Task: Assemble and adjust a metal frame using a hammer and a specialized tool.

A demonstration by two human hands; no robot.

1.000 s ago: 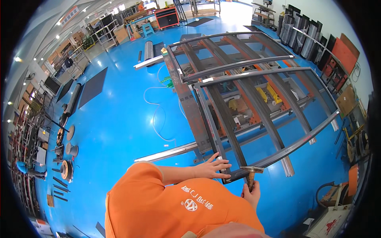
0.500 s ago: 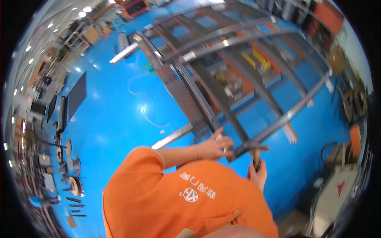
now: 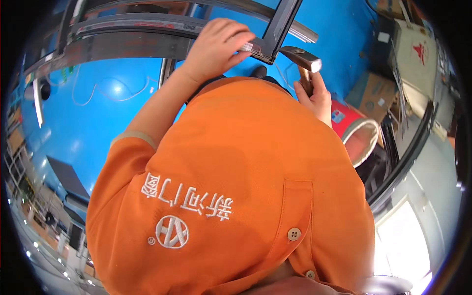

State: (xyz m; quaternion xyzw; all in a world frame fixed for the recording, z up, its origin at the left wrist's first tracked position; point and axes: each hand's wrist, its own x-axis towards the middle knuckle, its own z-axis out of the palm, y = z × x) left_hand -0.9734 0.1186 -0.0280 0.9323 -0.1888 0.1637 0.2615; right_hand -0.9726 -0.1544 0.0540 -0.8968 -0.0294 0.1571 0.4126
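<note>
My right hand (image 3: pixel 317 98) is wrapped round the wooden handle of a hammer (image 3: pixel 301 58), its steel head tilted beside the near corner of a dark grey metal frame (image 3: pixel 282 23). At that corner, the fingers and thumb of my left hand (image 3: pixel 216 49) close on a small pale piece (image 3: pixel 247 47) lying against the frame's edge. Most of that piece is hidden under the fingers. A narrow gap separates the hammer head from the corner.
A red cylinder with a pale rim (image 3: pixel 366 140) stands to the right, by cardboard boxes (image 3: pixel 377 96) and a beige cabinet-like case (image 3: pixel 415 64). A thin hose (image 3: pixel 115 98) lies on the blue floor to the left. Dark panels (image 3: pixel 69 174) are farther left.
My view has tipped down and turned toward my body, so the frame sits higher in the picture. The hammer stays in my right hand, and my left hand stays at the frame's corner.
</note>
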